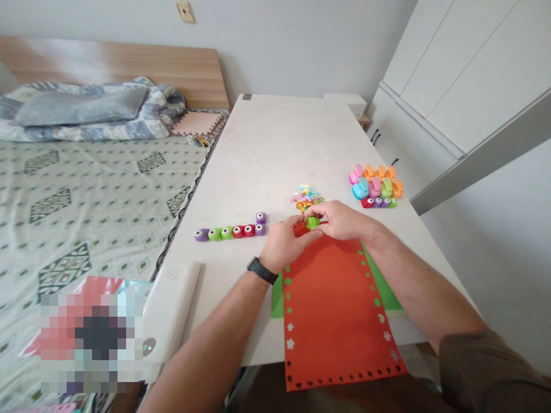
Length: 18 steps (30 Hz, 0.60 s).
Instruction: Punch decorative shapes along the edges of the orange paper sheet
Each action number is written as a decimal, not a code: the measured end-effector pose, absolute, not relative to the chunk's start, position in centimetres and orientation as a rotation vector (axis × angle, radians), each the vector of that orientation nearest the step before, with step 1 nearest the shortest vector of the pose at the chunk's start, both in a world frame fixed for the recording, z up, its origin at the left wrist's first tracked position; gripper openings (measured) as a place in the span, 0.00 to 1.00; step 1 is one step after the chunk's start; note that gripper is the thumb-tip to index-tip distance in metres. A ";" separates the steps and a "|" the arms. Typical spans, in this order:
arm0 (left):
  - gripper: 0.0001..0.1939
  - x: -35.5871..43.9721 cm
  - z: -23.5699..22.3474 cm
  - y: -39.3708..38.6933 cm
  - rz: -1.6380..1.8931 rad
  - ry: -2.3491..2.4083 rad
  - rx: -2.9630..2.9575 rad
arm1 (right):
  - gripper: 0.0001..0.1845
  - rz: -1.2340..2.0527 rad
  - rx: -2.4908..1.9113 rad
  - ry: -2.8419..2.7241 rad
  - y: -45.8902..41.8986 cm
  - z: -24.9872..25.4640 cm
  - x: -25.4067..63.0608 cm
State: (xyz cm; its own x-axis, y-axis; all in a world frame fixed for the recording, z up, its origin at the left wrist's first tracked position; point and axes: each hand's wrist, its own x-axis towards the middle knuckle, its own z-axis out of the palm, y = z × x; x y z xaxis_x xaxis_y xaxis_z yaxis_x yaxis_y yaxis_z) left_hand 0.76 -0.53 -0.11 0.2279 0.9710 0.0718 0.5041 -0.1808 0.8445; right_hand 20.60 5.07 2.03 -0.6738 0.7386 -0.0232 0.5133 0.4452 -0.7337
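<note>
A sheet of orange paper [329, 292] with small shapes punched along its edges lies towards me, its near end hanging past the table edge. At its far edge is a small green craft punch [313, 222]. My right hand [342, 221] is closed around the punch with thumb and fingers. My left hand [286, 244], with a dark band on the wrist, grips the paper's far left corner, its thumb reaching to the punch. Just beyond my fingers lies a pile of colourful paper cut-outs [306, 197]. Green paper [387, 287] shows beneath the orange sheet.
Small craft punches [232, 232] stand in a row on the left. Larger colourful punches [376, 183] are grouped at the right. A white paper trimmer-like device [172, 310] lies at the table's left edge. A bed [99, 201] is on the left, cabinets [469, 74] on the right.
</note>
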 end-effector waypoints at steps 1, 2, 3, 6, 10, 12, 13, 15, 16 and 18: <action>0.24 0.7 -0.2 -0.5 0.841 1.362 1.799 | 0.21 1.063 -1.076 -2.399 5.1 2.0 20.6; 0.23 0.7 -0.3 -0.5 0.844 1.356 1.802 | 0.20 1.062 -1.079 -2.397 5.1 2.0 20.6; 0.23 0.7 -0.4 -0.5 0.846 1.349 1.806 | 0.20 1.060 -1.082 -2.397 5.0 2.0 20.6; 0.22 0.7 -0.6 -0.5 0.850 1.338 1.829 | 0.19 1.057 -1.101 -2.399 5.0 2.0 20.5; 0.20 0.7 -0.7 -0.5 0.859 1.331 1.860 | 0.18 1.057 -1.128 -2.393 5.0 2.0 20.4; 0.20 0.7 -0.7 -0.4 0.854 1.318 1.868 | 0.17 1.053 -1.136 -2.386 5.0 1.9 20.3; 0.19 0.7 -0.7 -0.4 0.852 1.312 1.868 | 0.16 1.052 -1.137 -2.383 5.0 1.9 20.3; 0.20 0.7 -0.7 -0.4 0.850 1.307 1.857 | 0.16 1.052 -1.132 -2.377 5.0 1.8 20.3; 0.21 0.7 -0.7 -0.4 0.855 1.311 1.846 | 0.16 1.055 -1.130 -2.372 5.0 1.8 20.3; 0.23 0.7 -0.7 -0.4 0.865 1.331 1.821 | 0.17 1.074 -1.122 -2.362 5.1 1.9 20.5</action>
State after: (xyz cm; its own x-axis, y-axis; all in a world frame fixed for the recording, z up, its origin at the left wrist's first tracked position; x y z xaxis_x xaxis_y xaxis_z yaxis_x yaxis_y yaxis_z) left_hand 0.70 -0.36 -0.69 0.2451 0.9637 0.1059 0.4881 -0.2170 0.8454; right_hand 20.47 5.11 1.88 -0.6437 0.7644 -0.0357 0.5293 0.4111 -0.7422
